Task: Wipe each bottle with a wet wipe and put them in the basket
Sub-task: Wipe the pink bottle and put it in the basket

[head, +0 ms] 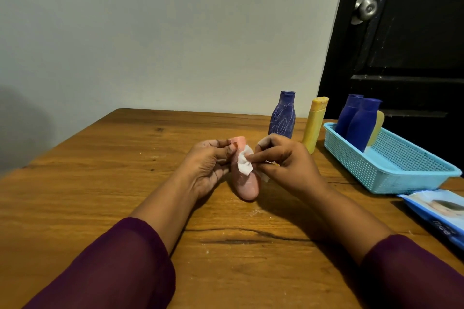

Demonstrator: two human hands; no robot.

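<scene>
Pink bottle (pixel 247 183) gripped by left hand (pixel 208 165), right hand (pixel 283 163) pinching wet wipe (pixel 244 164) (against it)

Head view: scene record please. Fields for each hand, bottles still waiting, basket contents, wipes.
left hand: grips the pink plastic bottle near its cap
right hand: pinches the white wet wipe against the bottle's side
waiting: scribbled blue bottle and yellow bottle, upright on the wooden table, left of the basket
light blue mesh plastic basket: two dark blue bottles and a pale yellow item, partly hidden, at its far end
wipes pack: blue and white, flat on the table, nearer than the basket
</scene>
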